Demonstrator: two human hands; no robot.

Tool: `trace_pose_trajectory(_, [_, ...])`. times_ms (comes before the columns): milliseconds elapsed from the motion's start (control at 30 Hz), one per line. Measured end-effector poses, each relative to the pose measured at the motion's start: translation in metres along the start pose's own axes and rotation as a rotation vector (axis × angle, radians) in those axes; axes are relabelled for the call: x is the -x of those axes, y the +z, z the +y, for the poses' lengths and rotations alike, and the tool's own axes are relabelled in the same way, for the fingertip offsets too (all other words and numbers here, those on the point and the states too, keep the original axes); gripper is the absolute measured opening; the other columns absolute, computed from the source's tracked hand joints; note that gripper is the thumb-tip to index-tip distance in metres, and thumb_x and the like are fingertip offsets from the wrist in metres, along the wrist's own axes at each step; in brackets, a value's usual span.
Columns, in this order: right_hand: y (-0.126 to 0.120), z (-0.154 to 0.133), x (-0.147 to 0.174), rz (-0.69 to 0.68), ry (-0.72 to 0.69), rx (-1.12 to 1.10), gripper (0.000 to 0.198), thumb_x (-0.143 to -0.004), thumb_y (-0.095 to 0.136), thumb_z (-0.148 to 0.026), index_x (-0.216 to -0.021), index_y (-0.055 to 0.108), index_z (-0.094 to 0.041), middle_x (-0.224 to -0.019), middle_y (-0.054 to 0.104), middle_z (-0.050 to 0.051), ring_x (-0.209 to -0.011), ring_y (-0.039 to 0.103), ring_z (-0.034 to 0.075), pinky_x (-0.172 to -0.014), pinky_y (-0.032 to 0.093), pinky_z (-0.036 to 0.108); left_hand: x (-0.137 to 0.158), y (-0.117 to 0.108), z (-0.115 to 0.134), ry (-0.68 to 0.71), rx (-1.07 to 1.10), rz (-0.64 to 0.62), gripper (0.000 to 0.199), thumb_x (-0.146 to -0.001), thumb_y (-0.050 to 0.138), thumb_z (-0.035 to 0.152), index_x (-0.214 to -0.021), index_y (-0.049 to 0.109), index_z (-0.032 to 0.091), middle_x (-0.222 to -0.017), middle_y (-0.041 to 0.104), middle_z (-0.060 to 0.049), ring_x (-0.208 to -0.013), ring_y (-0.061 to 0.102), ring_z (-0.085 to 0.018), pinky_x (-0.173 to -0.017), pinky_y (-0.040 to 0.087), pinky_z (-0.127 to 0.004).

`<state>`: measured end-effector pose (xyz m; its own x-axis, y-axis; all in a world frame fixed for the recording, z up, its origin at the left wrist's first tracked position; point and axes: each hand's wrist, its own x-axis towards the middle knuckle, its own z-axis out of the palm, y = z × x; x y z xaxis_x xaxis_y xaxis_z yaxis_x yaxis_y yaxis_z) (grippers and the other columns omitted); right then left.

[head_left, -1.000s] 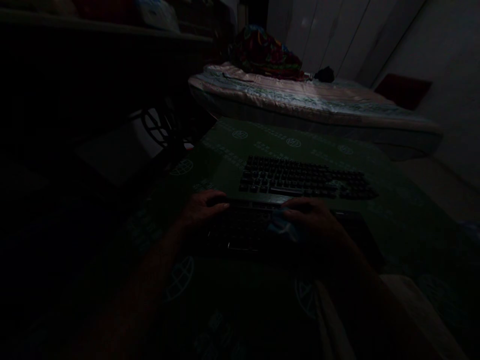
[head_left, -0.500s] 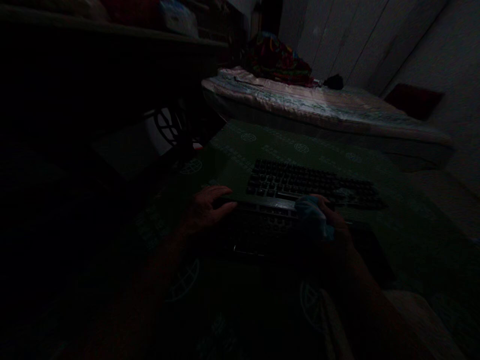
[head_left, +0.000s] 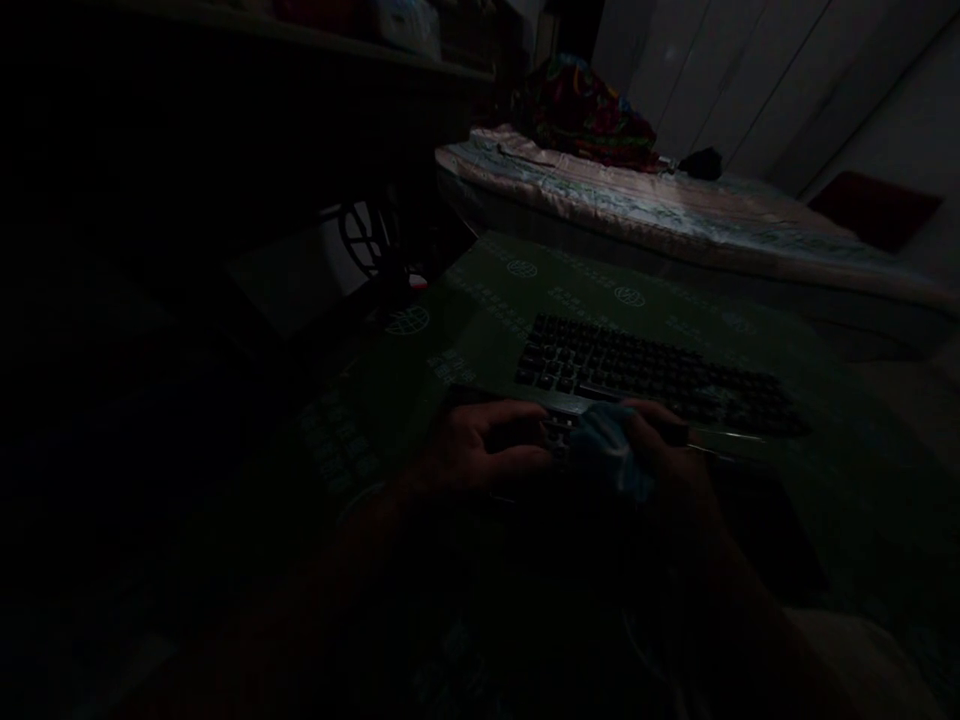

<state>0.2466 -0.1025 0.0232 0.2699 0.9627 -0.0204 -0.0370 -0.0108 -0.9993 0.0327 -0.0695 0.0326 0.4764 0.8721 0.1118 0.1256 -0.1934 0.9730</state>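
- Standing to your far left, a dark spoked wheel (head_left: 360, 240) shows beyond the green tablecloth (head_left: 465, 320) printed with globes
- Your left hand (head_left: 491, 440) lies over the left part of the dark keyboard body (head_left: 559, 428), half curled, thumb and fingers parted; it is too dark to tell whether it grips anything
- The keyboard body lies on the cloth in front of you, mostly hidden by your hands
- Black keycaps (head_left: 652, 370) sit in rows just behind it
- Your right hand (head_left: 664, 450) is closed around a bunched blue rag (head_left: 611, 450), over the keyboard body
- A thin metal shaft (head_left: 724, 436) juts rightward beside that hand
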Motion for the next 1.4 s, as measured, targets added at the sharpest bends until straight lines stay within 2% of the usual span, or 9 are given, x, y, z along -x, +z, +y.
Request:
trace_pose_trajectory(100, [0.01, -0.004, 0.009, -0.048, -0.075, 0.124, 0.017, -0.07, 0.07, -0.037, -0.077, 0.07, -0.022, -0.075, 0.068, 0.001, -0.069, 0.062, 0.017, -0.058, 0.049, 0.025, 0.003, 0.004, 0.003, -0.065, 0.157, -0.039, 0.038, -0.065, 0.072, 0.029, -0.101, 0.065, 0.017, -0.096, 0.07, -0.004, -0.087, 0.065, -0.019, -0.076, 0.051, -0.027])
trace_pose_trajectory(200, [0.016, -0.005, 0.013, -0.102, -0.093, 0.137, 0.015, -0.071, 0.069, -0.035, -0.078, 0.071, -0.022, -0.076, 0.069, 0.001, -0.07, 0.062, 0.017, -0.06, 0.049, 0.025, 0.003, 0.005, 0.002, -0.119, 0.201, -0.053, 0.024, -0.067, 0.07, 0.026, -0.089, 0.068, 0.015, -0.088, 0.07, -0.003, -0.08, 0.064, -0.016, -0.071, 0.05, -0.024])
trace_pose_trajectory(400, [0.018, -0.005, 0.014, -0.037, 0.058, -0.056, 0.027, -0.064, 0.073, -0.044, -0.076, 0.069, -0.021, -0.067, 0.065, -0.001, -0.059, 0.058, 0.013, -0.052, 0.047, 0.023, -0.001, 0.007, -0.001, -0.212, 0.159, -0.051, 0.012, -0.068, 0.064, 0.024, -0.07, 0.066, 0.013, -0.063, 0.062, 0.001, -0.057, 0.055, -0.01, -0.054, 0.042, -0.019])
trace_pose_trajectory(600, [0.022, 0.0, 0.015, -0.204, 0.162, -0.085, 0.029, -0.058, 0.078, -0.041, -0.075, 0.071, -0.019, -0.063, 0.064, -0.001, -0.055, 0.056, 0.012, -0.05, 0.045, 0.021, -0.001, 0.013, -0.001, -0.238, 0.168, -0.057, 0.015, -0.07, 0.061, 0.028, -0.067, 0.063, 0.014, -0.059, 0.057, 0.002, -0.053, 0.05, -0.009, -0.05, 0.039, -0.018])
trace_pose_trajectory(700, [0.022, 0.002, 0.015, -0.214, 0.188, -0.095, 0.028, -0.059, 0.077, -0.041, -0.077, 0.071, -0.02, -0.065, 0.066, -0.001, -0.057, 0.057, 0.012, -0.052, 0.046, 0.021, -0.001, 0.013, -0.007, -0.15, 0.1, -0.068, 0.015, -0.074, 0.059, 0.027, -0.072, 0.065, 0.013, -0.063, 0.06, 0.001, -0.058, 0.054, -0.011, -0.054, 0.042, -0.02])
trace_pose_trajectory(967, [0.022, -0.007, 0.014, -0.271, 0.166, 0.007, 0.024, -0.068, 0.072, -0.039, -0.083, 0.072, -0.02, -0.077, 0.069, 0.001, -0.068, 0.06, 0.013, -0.059, 0.048, 0.021, -0.005, 0.006, -0.021, 0.281, -0.252, -0.018, 0.018, -0.082, 0.052, 0.024, -0.087, 0.068, 0.017, -0.096, 0.064, -0.006, -0.09, 0.061, -0.016, -0.081, 0.048, -0.027])
trace_pose_trajectory(1100, [0.019, -0.005, 0.012, -0.295, 0.228, -0.034, 0.029, -0.066, 0.073, -0.04, -0.086, 0.071, -0.019, -0.077, 0.069, 0.002, -0.069, 0.061, 0.015, -0.06, 0.049, 0.023, -0.004, 0.007, -0.022, 0.331, -0.387, 0.0, 0.019, -0.082, 0.051, 0.022, -0.09, 0.068, 0.017, -0.103, 0.063, -0.008, -0.095, 0.06, -0.016, -0.084, 0.048, -0.028])
trace_pose_trajectory(1300, [0.019, 0.002, 0.008, -0.389, 0.236, -0.082, 0.032, -0.065, 0.073, -0.043, -0.084, 0.07, -0.017, -0.074, 0.067, 0.003, -0.066, 0.061, 0.016, -0.058, 0.048, 0.025, -0.002, 0.009, -0.021, 0.376, -0.453, 0.063, 0.013, -0.08, 0.055, 0.022, -0.082, 0.066, 0.016, -0.098, 0.065, -0.009, -0.09, 0.062, -0.016, -0.078, 0.05, -0.027])
trace_pose_trajectory(1400, [0.019, 0.0, 0.008, -0.39, 0.202, -0.004, 0.029, -0.066, 0.072, -0.042, -0.083, 0.071, -0.018, -0.075, 0.067, 0.001, -0.068, 0.06, 0.015, -0.059, 0.047, 0.024, -0.003, 0.01, -0.018, 0.37, -0.421, 0.002, 0.012, -0.079, 0.055, 0.019, -0.082, 0.066, 0.016, -0.094, 0.066, -0.008, -0.086, 0.063, -0.015, -0.076, 0.049, -0.025])
